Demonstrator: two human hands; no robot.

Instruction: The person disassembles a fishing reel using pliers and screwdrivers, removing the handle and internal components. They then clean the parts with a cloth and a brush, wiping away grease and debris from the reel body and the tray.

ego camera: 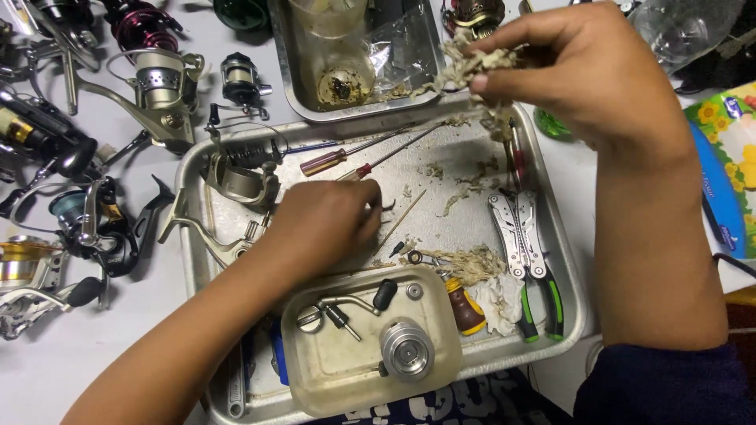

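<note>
**Dirty wad lifted over the metal tray**

We are seeing a dirty, shredded wad [465, 67] being held above the far edge of the metal tray [563, 260]. The right hand [575, 75] is pinching it, its grip closed on it. The left hand [327, 224] is resting inside the tray with fingers curled; we cannot tell what they are gripping. Nearby are lying two screwdrivers [339, 160], pliers [526, 252] and a small plastic tub [315, 370] holding a spool [406, 350]. Fishing reels [157, 83] are lying on the worktop [118, 346].
</note>
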